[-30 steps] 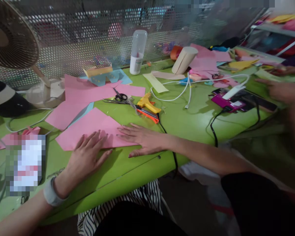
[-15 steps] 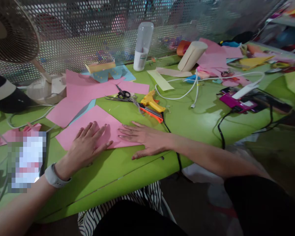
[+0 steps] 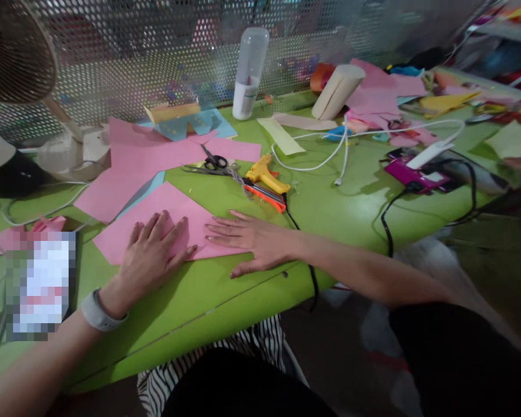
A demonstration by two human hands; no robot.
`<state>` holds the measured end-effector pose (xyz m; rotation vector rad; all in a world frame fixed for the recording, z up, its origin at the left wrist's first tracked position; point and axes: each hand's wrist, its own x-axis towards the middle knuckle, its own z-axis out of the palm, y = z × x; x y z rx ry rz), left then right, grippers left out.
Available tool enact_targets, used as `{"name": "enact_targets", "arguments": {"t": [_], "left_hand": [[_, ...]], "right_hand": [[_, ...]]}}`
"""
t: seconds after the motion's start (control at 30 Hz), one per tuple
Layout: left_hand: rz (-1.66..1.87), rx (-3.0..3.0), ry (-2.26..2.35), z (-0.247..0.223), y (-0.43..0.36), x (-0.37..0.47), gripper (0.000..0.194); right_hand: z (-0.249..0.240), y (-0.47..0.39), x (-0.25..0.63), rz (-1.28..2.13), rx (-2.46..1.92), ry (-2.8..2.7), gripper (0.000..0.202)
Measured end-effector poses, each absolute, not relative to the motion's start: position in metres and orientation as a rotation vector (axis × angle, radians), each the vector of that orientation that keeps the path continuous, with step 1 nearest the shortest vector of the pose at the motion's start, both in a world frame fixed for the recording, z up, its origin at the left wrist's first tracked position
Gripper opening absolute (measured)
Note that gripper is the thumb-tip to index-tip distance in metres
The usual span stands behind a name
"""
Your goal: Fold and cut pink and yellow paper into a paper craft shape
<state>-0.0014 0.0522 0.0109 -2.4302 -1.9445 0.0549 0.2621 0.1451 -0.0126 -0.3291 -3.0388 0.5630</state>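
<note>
A pink sheet [image 3: 173, 202] lies flat near the front edge of the green table [image 3: 226, 292]. My left hand [image 3: 150, 252] rests on its left part, fingers spread, a pale watch band on the wrist. On the right part of the sheet lie the outstretched fingers of my right hand [image 3: 256, 240], its thumb over the bare table. Neither hand grips anything. Just behind the sheet are black-handled scissors [image 3: 215, 162], a yellow glue gun [image 3: 267, 174] and an orange-and-black tool [image 3: 264, 195]. More pink paper [image 3: 134, 165] lies beyond, over light blue paper.
A fan [image 3: 15, 52] and a phone [image 3: 46, 284] are at left. Farther back stand a clear bottle [image 3: 248, 75] and a cardboard roll [image 3: 338, 91]. White cable [image 3: 312, 169] and a purple power block [image 3: 417, 174] with black cords occupy the right side, before scattered paper scraps.
The view has shifted slightly, so the objects sit a little higher and more to the left. Both hands remain flat on the pink sheet, with no clear movement over it.
</note>
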Motion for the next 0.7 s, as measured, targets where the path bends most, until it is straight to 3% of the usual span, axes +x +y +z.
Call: {"name": "enact_targets", "arguments": {"t": [0.7], "left_hand": [[0.007,-2.359,-1.896,0.0037,0.051,0.0007,0.073]], "right_hand": [[-0.007,0.1446,0.2617,0.627,-0.349,-3.048,0.085]]}}
